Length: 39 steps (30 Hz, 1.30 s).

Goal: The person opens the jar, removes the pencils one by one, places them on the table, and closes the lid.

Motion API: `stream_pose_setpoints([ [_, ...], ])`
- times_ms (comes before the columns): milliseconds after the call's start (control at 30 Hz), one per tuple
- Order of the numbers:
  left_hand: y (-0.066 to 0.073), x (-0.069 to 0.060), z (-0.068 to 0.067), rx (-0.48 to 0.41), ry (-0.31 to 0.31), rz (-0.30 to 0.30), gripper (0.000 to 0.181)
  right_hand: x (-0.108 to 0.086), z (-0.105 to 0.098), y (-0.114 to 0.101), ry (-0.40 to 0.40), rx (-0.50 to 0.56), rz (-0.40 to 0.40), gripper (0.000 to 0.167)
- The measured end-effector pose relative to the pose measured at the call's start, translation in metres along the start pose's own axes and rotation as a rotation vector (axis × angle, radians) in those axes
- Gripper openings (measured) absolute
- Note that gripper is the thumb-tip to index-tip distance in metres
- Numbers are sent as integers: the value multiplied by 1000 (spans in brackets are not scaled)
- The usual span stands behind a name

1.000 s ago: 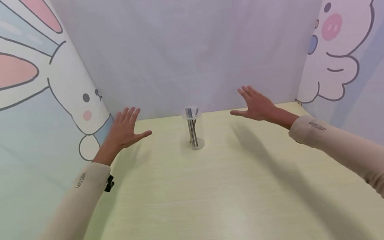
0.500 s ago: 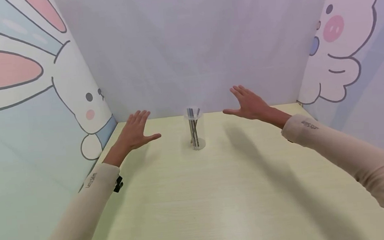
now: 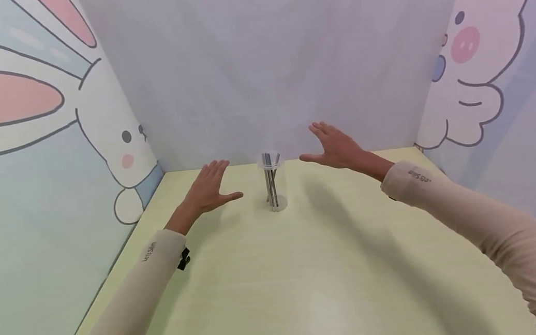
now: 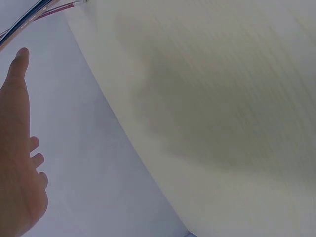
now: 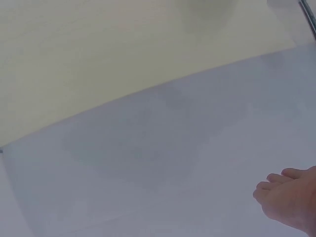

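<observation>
A clear cylindrical cup stands upright near the back edge of the table, holding several slim pen-like sticks. To its left, my left hand hovers with fingers extended and thumb spread toward the cup, holding nothing. My right hand hangs in the air on the other side, also spread and holding nothing. Neither hand touches the cup. In the left wrist view, the sticks show dark blue, orange-tan and red beyond the left thumb. Only part of the right hand appears in the right wrist view.
The pale wood-grain table extends forward to a grey-white back wall. A left panel with a rabbit drawing and a right panel with another cartoon animal flank it. A small black object sits at the left cuff.
Both hands have moved inward toward the cup, the left rightward and the right leftward. Both remain spread. The cup and sticks stay in place; the head view has shifted slightly.
</observation>
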State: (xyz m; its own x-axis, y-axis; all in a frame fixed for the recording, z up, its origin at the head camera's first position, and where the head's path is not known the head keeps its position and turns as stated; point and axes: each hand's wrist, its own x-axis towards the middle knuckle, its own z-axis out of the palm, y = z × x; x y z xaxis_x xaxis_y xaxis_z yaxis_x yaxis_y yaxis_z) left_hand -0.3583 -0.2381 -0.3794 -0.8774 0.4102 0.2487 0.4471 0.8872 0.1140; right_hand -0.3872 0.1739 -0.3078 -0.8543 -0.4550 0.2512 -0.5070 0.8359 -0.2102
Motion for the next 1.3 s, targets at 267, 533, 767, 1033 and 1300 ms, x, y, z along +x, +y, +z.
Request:
stream_pose_setpoints([
  [267,16,12,9,-61,0,0,113,6,2,-13,-5,39,-7,102],
  [533,32,21,17,-162,-14,-6,115,13,8,-28,-24,74,-42,99],
  [767,42,28,28,-237,-20,-22,114,22,15,-42,-24,76,-87,98],
  [1033,55,37,38,-351,-11,-19,112,26,23,-55,-43,74,-121,96],
  [1300,64,42,46,-500,45,25,109,29,28,-65,-62,81,-121,92],
])
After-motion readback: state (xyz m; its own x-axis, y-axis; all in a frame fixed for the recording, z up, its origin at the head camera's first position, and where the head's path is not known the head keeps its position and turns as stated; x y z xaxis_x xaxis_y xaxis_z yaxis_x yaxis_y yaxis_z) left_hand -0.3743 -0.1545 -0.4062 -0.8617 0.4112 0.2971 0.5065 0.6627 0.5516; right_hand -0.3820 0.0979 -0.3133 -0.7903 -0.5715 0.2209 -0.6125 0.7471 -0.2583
